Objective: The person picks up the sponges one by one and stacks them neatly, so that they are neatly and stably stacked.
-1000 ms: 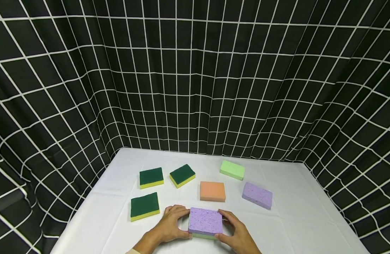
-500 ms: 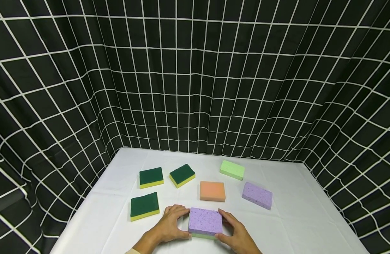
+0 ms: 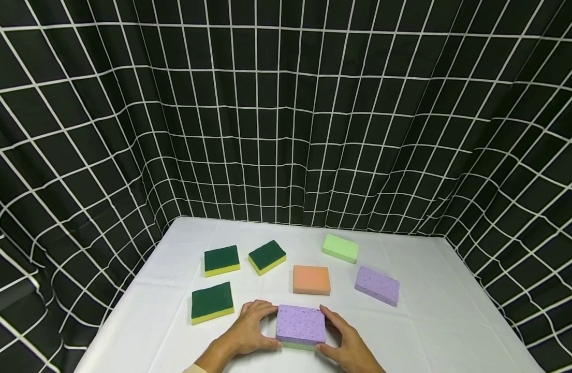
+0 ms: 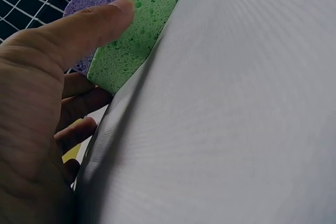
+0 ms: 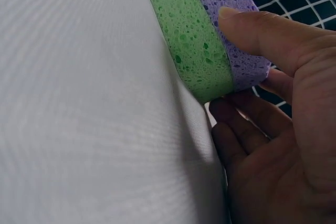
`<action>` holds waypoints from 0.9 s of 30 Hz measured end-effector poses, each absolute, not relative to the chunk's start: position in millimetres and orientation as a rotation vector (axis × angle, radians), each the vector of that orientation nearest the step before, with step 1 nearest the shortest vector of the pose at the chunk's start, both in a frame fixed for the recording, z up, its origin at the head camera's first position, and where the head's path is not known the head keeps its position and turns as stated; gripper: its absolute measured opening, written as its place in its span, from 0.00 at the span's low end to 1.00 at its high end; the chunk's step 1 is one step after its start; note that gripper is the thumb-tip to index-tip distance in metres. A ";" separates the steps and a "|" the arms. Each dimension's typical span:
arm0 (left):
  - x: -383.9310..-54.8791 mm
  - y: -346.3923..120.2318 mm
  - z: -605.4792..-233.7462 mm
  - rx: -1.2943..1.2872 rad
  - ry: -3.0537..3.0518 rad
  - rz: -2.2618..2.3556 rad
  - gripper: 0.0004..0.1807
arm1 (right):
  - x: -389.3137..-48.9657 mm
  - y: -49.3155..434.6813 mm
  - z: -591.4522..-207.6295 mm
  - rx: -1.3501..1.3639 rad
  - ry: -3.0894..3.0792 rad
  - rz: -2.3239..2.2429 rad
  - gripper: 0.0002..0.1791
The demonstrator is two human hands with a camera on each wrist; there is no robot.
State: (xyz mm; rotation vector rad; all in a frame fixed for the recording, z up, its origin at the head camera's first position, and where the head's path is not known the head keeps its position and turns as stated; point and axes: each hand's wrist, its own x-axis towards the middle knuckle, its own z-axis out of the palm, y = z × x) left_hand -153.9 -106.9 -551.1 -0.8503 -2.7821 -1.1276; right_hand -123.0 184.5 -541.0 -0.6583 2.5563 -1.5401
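Observation:
A speckled purple sponge (image 3: 301, 324) lies squarely on top of a green sponge (image 3: 298, 346) at the table's front; only a thin strip of the green one shows in the head view. My left hand (image 3: 251, 331) grips the stack's left end, thumb at the near side and fingers at the far side. In the left wrist view its thumb crosses the seam of the purple and green layers (image 4: 149, 19). My right hand (image 3: 345, 342) holds the right end, its thumb on the purple layer (image 5: 247, 69) in the right wrist view. The green sponge's underside is at the white cloth.
Beyond the hands lie an orange sponge (image 3: 311, 280), a light green sponge (image 3: 340, 248) and another purple sponge (image 3: 377, 285). Left of them are dark green and yellow scouring sponges (image 3: 212, 301). A black curtain with white grid lines (image 3: 286, 129) encloses the white table (image 3: 435, 311).

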 end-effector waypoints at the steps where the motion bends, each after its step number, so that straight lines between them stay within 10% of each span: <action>1: -153.7 -106.9 -550.8 -0.845 -2.783 -1.130 0.43 | -123.0 184.6 -540.7 -0.655 2.558 -1.534 0.46; 27: -155.4 -108.2 -544.1 -0.856 -2.659 -1.584 0.50 | -122.8 184.3 -541.2 -0.723 2.601 -1.543 0.44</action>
